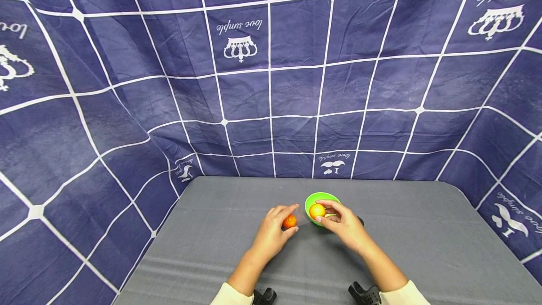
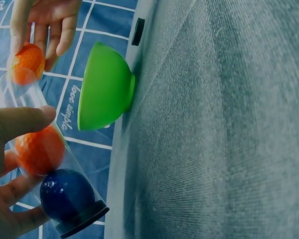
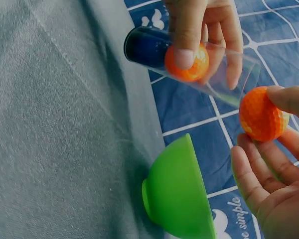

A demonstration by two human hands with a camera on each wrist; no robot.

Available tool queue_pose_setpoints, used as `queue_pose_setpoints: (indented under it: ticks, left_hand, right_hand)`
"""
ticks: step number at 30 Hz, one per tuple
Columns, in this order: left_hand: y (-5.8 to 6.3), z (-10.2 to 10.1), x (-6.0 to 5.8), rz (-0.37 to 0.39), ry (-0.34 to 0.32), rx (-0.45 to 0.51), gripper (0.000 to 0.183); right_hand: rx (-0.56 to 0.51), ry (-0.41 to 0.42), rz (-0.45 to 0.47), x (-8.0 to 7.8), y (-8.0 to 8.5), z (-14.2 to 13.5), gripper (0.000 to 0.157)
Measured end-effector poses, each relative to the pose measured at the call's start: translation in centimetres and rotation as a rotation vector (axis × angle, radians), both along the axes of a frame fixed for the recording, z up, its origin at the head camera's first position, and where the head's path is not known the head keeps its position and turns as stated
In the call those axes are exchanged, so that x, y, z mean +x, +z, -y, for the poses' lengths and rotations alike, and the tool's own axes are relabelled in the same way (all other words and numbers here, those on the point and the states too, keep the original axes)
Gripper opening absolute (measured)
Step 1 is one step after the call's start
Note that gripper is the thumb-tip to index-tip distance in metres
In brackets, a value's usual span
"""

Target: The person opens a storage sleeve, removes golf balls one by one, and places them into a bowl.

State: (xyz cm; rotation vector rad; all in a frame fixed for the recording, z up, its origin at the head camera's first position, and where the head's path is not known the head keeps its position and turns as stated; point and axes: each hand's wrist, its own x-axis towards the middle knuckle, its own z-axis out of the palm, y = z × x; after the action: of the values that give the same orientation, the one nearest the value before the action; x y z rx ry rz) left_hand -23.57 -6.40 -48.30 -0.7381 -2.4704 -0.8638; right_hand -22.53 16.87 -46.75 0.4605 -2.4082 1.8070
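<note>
My left hand (image 1: 272, 229) grips a clear plastic tube (image 2: 72, 155) with a dark cap at one end. Inside the tube a dark blue ball (image 2: 67, 194) lies against the capped end, with an orange ball (image 2: 40, 149) beside it. Between thumb and fingers my right hand (image 1: 345, 226) pinches a dimpled orange golf ball (image 3: 263, 114), right by the tube's open end. Whether ball and rim touch, I cannot tell. A green bowl (image 1: 314, 197) stands on the table just beneath the right hand; most of its inside is hidden in the wrist views.
The grey table (image 1: 203, 248) spreads around the hands. A small black object (image 2: 138, 32) sits behind the bowl, partly hidden by the right hand in the head view. Blue cloth (image 1: 296, 93) with white lines hangs behind and beside the table.
</note>
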Motion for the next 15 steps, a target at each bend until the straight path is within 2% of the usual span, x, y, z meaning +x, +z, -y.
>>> queue_pose_setpoints:
  ticks: [10,15]
  left_hand:
    - [-0.6,0.6,-0.6,0.030,0.000,0.070,0.060]
    - [-0.7,0.7,-0.7,0.035,0.009,0.090,0.061]
  right_hand:
    - [0.050,-0.052,-0.089,-1.2,-0.3,-0.2,0.041]
    - [0.092,-0.070,-0.099,-1.9,-0.5,-0.3,0.040]
